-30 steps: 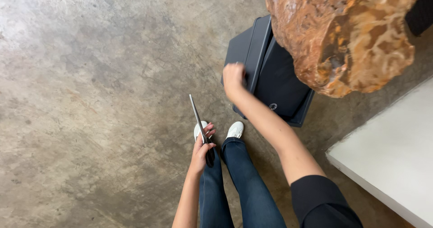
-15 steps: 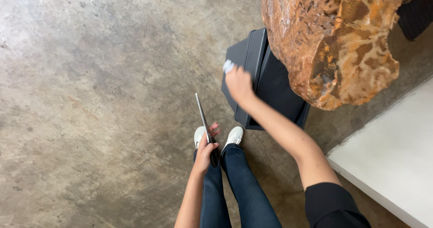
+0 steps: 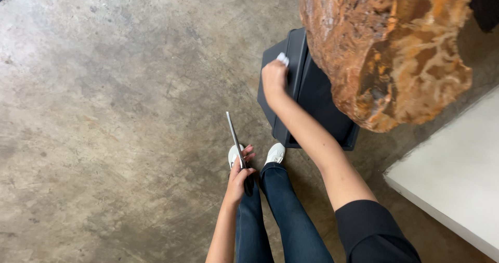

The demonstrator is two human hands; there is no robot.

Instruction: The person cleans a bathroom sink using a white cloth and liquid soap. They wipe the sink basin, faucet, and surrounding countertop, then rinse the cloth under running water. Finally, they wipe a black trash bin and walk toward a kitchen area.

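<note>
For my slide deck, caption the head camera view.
Right hand presses white cloth to black stand; left hand holds slim metal tool.

Mottled grey concrete floor (image 3: 104,112), white slab (image 3: 457,185), orange-brown boulder (image 3: 395,49)

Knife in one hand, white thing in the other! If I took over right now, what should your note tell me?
Left hand: closed around the dark handle of a long knife, blade pointing away over the concrete floor, above the white shoes.
Right hand: arm stretched out, holding a small white object (cannot tell what it is) at the rim of the black bin.
The bin stands on the floor, partly hidden by a big orange-brown rock.
Done: white object brought up to the bin.
Left: it is not yet let go; the knife is not put down.
</note>
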